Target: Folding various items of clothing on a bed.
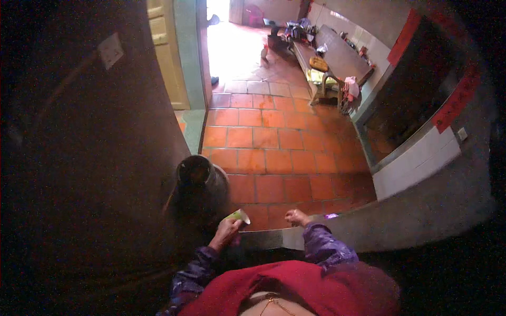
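Green cup [240, 216], tilted, in left fingers [232, 223]

My left hand [227, 230] holds a green and white cup [238, 215], tipped over. My right hand [298, 217] is curled up, apart from it. A dark bucket [198, 192] stands by the left edge of the red tile floor [271, 139].

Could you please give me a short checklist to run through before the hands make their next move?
1. Left hand gripping the pale green cup: ok.
2. Cup upright: not ok, it is tilted with its mouth toward the right.
3. Cup's contents: cannot tell, too small to make out.
4. Right hand empty: cannot tell, its fingers look curled.
5. Purple sleeves off both hands: ok.
6. Contents of the dark container: cannot tell, too dim.
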A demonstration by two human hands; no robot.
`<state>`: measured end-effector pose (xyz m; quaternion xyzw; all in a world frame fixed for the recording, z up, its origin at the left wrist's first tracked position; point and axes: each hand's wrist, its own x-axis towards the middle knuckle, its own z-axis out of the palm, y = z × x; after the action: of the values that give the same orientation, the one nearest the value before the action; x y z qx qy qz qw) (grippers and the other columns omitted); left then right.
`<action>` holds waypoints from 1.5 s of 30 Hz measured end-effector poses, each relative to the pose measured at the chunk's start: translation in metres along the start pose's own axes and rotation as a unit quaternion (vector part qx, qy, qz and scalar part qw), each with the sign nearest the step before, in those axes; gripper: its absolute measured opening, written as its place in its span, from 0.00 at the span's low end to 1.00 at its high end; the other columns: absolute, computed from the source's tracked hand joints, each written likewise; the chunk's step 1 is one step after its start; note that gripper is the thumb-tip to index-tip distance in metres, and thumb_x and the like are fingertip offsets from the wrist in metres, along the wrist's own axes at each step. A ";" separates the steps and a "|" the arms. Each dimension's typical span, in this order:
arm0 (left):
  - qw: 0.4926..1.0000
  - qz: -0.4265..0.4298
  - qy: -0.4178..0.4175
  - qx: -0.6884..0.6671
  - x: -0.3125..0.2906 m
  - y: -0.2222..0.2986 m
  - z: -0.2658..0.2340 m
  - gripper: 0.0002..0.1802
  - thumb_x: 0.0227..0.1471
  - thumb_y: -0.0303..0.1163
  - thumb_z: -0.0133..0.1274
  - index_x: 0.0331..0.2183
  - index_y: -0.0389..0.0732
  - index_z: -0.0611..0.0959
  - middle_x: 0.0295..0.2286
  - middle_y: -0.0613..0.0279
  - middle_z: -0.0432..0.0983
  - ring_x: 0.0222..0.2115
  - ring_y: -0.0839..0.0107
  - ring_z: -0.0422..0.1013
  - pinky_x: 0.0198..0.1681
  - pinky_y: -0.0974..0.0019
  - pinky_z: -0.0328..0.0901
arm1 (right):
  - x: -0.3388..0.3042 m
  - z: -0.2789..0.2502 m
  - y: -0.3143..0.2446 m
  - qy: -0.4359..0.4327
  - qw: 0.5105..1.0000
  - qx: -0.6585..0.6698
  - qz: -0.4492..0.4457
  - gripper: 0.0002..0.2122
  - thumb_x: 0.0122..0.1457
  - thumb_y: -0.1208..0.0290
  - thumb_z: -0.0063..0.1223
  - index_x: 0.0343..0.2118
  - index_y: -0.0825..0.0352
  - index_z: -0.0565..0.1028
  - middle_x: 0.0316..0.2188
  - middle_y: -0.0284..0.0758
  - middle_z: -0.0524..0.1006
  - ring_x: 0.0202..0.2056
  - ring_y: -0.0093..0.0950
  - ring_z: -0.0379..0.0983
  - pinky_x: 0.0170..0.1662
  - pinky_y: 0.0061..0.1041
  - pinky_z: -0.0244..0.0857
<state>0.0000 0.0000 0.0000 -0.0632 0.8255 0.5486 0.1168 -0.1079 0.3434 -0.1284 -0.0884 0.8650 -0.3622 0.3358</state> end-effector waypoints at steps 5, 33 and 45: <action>0.994 0.016 -0.097 0.050 0.131 0.052 -0.021 0.18 0.46 0.43 0.46 0.29 0.37 0.78 0.22 0.48 0.73 0.27 0.58 0.73 0.28 0.62 0.65 | 0.023 -0.087 -0.033 0.187 0.963 0.184 0.056 0.11 0.51 0.67 0.47 0.35 0.67 0.72 0.25 0.32 0.74 0.18 0.22 0.70 0.19 0.20 0.64; 0.937 -0.286 0.155 0.124 0.865 0.032 -0.150 0.19 0.34 0.42 0.53 0.20 0.32 0.79 0.19 0.46 0.74 0.22 0.58 0.73 0.23 0.59 0.66 | 0.546 -0.620 0.001 0.155 0.945 0.251 0.143 0.10 0.51 0.68 0.48 0.34 0.67 0.71 0.23 0.34 0.74 0.19 0.26 0.72 0.19 0.23 0.66; 0.957 -0.173 0.211 0.095 1.270 0.193 -0.145 0.15 0.31 0.36 0.50 0.23 0.35 0.79 0.21 0.47 0.74 0.25 0.56 0.73 0.31 0.61 0.65 | 0.703 -0.826 0.054 0.139 0.862 0.348 0.340 0.07 0.52 0.67 0.46 0.31 0.65 0.68 0.23 0.35 0.72 0.18 0.28 0.70 0.15 0.24 0.61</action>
<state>-1.2877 -0.0279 -0.1067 -0.3081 0.8558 0.4137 0.0387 -1.1692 0.5723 -0.1056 0.3856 0.6964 -0.5117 0.3234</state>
